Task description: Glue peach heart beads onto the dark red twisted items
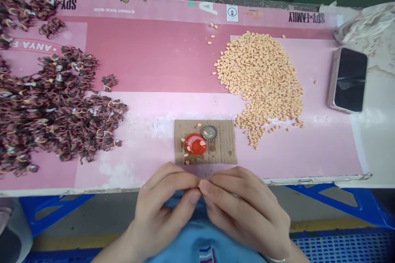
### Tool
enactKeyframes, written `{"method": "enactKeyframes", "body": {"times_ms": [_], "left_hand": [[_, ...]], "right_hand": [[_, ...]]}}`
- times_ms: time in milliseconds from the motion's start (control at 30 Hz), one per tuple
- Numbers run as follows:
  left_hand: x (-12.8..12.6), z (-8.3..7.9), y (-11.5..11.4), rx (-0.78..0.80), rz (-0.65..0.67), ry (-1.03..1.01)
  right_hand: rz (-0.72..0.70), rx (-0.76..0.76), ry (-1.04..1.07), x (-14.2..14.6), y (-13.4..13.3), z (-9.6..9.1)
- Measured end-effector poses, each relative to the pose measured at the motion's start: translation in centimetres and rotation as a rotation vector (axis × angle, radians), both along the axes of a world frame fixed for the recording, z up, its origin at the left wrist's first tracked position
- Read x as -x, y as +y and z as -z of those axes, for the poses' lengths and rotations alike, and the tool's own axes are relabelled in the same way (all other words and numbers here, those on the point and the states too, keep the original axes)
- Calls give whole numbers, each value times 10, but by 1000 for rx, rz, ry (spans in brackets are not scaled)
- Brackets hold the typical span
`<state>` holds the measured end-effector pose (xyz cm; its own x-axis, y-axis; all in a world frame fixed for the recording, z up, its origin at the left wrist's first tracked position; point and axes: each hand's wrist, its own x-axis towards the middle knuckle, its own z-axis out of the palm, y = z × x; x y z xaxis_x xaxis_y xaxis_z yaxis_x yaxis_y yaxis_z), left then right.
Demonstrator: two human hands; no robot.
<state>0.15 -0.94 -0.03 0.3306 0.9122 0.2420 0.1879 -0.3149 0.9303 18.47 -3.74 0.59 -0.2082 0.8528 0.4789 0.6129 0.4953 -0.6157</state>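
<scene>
Okay, the left hand and the right hand are pinched close together, touching, above a blue shirt, and I can't tell if they hold anything. Just past them lies a bit of cardboard with a shiny red blob and a bottle cap on it. On the pink mat, little peach bits make a heap on the right, and dark curly bits on the left. A phone lies past the mat.

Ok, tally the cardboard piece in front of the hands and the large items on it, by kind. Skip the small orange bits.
Cardboard piece: 1
Metal crown cap: 1
Glossy red dome: 1
Total: 3
</scene>
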Motion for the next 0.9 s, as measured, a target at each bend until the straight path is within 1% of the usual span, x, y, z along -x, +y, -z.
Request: {"method": "enactKeyframes", "body": {"times_ms": [100, 200, 267, 367, 467, 567, 633, 733, 900], "left_hand": [[2, 2, 0, -31, -37, 9], [3, 3, 0, -60, -46, 35], [4, 3, 1, -92, -57, 66], [6, 2, 3, -151, -20, 141], [10, 0, 4, -216, 48, 229], [13, 1, 3, -261, 60, 311], [14, 2, 2, -276, 61, 332], [13, 3, 1, -272, 47, 332], [17, 4, 4, -249, 26, 317]], "right_hand": [[-6, 16, 93, 2, 2, 2], [-23, 72, 200, 5, 3, 3], [-10, 100, 234, 7, 5, 3], [24, 97, 229, 8, 8, 2], [3, 98, 139, 5, 11, -1], [-17, 110, 18, 3, 14, -6], [-27, 112, -7, 3, 16, -8], [-28, 132, 59, 5, 18, -7], [-10, 218, 208, 6, 20, -3]]}}
